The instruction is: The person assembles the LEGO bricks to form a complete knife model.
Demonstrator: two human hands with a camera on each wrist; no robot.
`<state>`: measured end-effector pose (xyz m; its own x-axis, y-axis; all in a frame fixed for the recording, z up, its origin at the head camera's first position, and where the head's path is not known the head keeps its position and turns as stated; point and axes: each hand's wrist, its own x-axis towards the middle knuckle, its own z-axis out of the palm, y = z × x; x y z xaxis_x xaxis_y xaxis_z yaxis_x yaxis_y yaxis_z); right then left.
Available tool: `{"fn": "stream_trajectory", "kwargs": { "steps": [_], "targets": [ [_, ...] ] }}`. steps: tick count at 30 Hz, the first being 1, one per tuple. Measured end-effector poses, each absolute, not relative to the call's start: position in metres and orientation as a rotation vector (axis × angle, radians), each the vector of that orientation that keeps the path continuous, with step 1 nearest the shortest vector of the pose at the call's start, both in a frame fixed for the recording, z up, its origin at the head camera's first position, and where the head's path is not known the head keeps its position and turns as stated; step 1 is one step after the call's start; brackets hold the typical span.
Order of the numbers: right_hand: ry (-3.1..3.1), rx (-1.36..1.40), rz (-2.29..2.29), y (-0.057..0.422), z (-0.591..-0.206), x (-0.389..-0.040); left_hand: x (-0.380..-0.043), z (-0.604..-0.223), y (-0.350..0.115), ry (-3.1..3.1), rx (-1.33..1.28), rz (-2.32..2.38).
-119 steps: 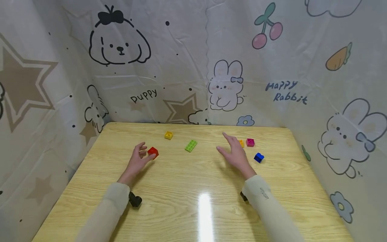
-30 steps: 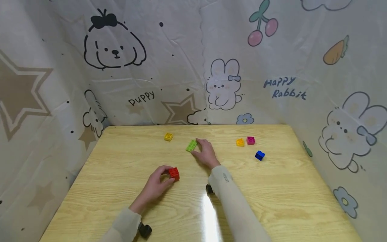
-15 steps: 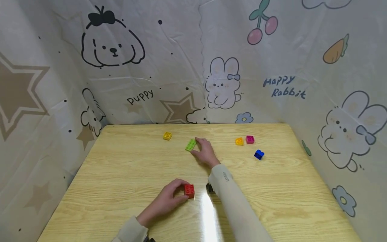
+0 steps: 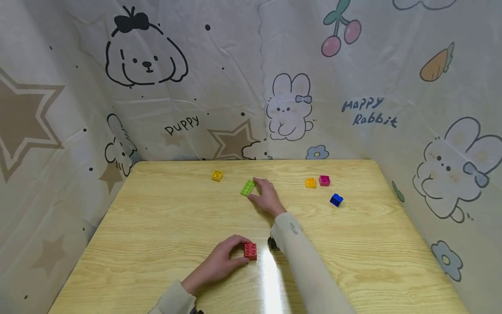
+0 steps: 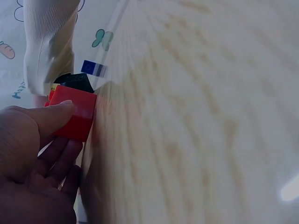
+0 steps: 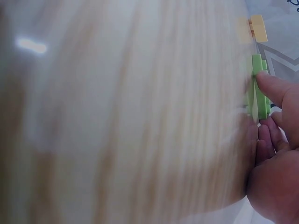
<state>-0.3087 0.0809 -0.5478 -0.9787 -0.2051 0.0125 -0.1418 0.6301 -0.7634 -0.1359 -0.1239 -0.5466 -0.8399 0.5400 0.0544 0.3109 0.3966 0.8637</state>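
In the head view, my left hand (image 4: 219,264) grips a red building brick (image 4: 250,251) between thumb and fingers, studs up, near the front middle of the table. The left wrist view shows the thumb lying across a side of the red brick (image 5: 81,119), which sits right at the wooden surface. Farther back, my right hand (image 4: 268,197) pinches a flat, long lime-green brick (image 4: 247,187) by its ends. From the right wrist, the thumb is at the green brick (image 6: 258,91) and its studs face away from the tabletop.
A yellow brick (image 4: 217,175) lies at the back left of the wooden table (image 4: 157,222). Right of my right hand are an orange-yellow brick (image 4: 310,182), a magenta brick (image 4: 324,180) and a blue brick (image 4: 336,200) tipped over. A printed cloth (image 4: 231,52) encloses the back and sides.
My left hand has taken hold of the red brick and brought it right and toward me. My right hand moved left to the green brick, which has stayed in place.
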Motion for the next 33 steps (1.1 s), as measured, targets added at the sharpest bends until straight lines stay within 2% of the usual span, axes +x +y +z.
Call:
{"fn": "stream_trajectory", "kwargs": {
  "steps": [33],
  "targets": [
    [2.788,-0.270,-1.321,0.0753,-0.5459,-0.3075,-0.1357,-0.5524,-0.1260,2.374,0.740,1.462]
  ]
}}
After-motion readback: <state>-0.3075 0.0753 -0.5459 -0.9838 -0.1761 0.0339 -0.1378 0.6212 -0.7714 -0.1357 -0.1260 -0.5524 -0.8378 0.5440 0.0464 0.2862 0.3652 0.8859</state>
